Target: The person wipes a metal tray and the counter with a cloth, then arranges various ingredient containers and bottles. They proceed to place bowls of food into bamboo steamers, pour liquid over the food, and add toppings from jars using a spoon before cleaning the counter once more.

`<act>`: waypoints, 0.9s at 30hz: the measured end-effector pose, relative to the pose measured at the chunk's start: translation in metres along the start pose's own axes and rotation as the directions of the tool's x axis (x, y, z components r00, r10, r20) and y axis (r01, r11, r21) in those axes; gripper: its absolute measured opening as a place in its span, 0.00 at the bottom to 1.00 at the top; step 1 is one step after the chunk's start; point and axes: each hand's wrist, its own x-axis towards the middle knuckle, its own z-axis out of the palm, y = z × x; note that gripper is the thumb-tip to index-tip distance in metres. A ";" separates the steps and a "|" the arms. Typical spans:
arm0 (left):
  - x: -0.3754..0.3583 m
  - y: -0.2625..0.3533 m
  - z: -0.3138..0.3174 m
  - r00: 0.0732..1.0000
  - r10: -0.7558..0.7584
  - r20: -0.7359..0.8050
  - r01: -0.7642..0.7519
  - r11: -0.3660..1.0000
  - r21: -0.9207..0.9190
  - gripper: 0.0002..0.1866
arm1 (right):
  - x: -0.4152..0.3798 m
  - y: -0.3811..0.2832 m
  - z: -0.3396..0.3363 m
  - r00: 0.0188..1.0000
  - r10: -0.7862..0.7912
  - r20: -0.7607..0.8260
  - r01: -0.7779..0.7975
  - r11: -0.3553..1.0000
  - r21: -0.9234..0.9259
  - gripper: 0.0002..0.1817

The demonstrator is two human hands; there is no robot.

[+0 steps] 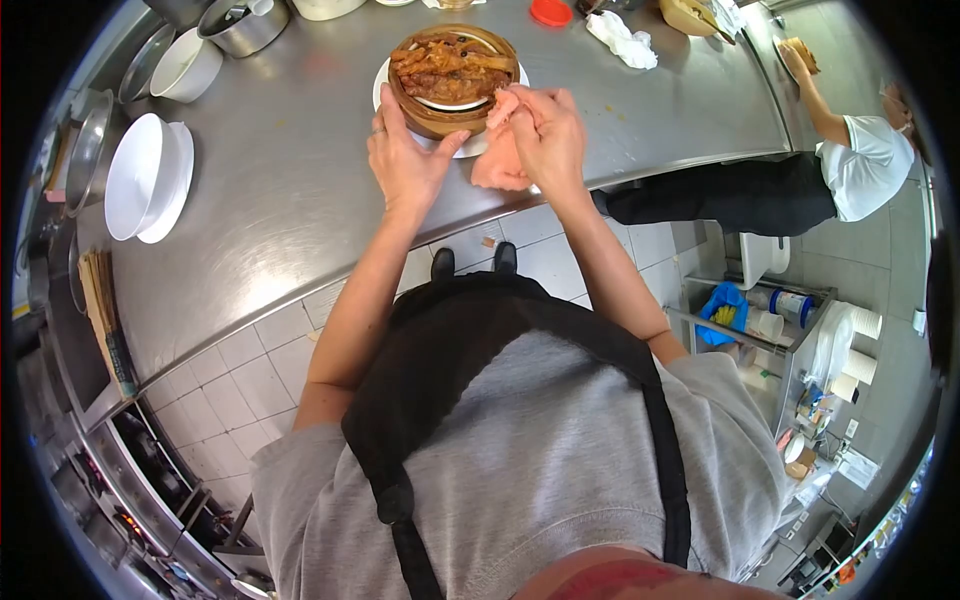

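Note:
A round wooden bamboo steamer (pixel 432 122) stands on a white plate (pixel 384 78) at the far middle of the steel counter. Inside it, a white dish holds browned, sauced food (pixel 450 68). My left hand (pixel 408 165) rests against the steamer's near left side, thumb and fingers spread along its wall. In my right hand (pixel 548 135) a pink cloth (pixel 503 158) is bunched, and part of it touches the steamer's near right rim. The rest of the cloth hangs down over the plate's edge.
White bowls (pixel 140 175) stand on the steel counter (pixel 270 190) at left, near metal pots (pixel 243 28). A red lid (pixel 551 12) and crumpled white cloth (pixel 622 40) lie at the back. At right, a co-worker (pixel 865 165) in a white shirt handles food.

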 end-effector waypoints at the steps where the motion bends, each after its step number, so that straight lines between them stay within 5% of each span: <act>1: 0.000 -0.001 0.000 1.000 0.012 -0.006 -0.012 1.000 -0.002 0.53 | 0.004 0.001 0.000 1.000 0.001 0.000 -0.001 1.000 0.000 0.10; 7: -0.001 -0.001 0.000 0.999 0.046 -0.017 -0.047 0.998 -0.040 0.52 | 0.003 0.005 -0.003 0.997 -0.081 0.000 0.081 0.994 -0.069 0.10; 17: -0.013 0.011 0.013 0.999 0.007 -0.038 -0.004 0.997 0.078 0.50 | -0.003 -0.021 -0.002 0.992 0.074 0.106 -0.054 0.982 -0.180 0.06; 22: -0.018 0.007 0.010 0.999 0.009 0.050 -0.004 0.994 -0.113 0.38 | -0.009 -0.032 0.008 0.984 0.117 0.131 -0.104 0.990 -0.098 0.08; 24: -0.015 0.003 -0.001 0.995 -0.011 0.095 0.018 0.997 -0.076 0.35 | -0.005 -0.033 0.010 0.962 0.178 0.209 -0.181 0.984 -0.007 0.08; 25: -0.013 -0.003 -0.007 0.997 0.014 0.072 -0.008 0.996 -0.092 0.35 | 0.003 -0.032 0.004 0.771 0.438 0.462 -0.550 0.824 0.137 0.10; 26: -0.011 -0.009 -0.012 0.998 0.040 0.047 -0.035 0.994 -0.107 0.35 | 0.007 -0.026 -0.001 0.774 0.438 0.458 -0.549 0.824 0.139 0.10; 27: -0.005 -0.018 -0.018 0.999 0.030 0.026 -0.027 0.995 -0.092 0.33 | 0.012 -0.019 -0.005 0.710 0.430 0.558 -0.688 0.594 0.417 0.12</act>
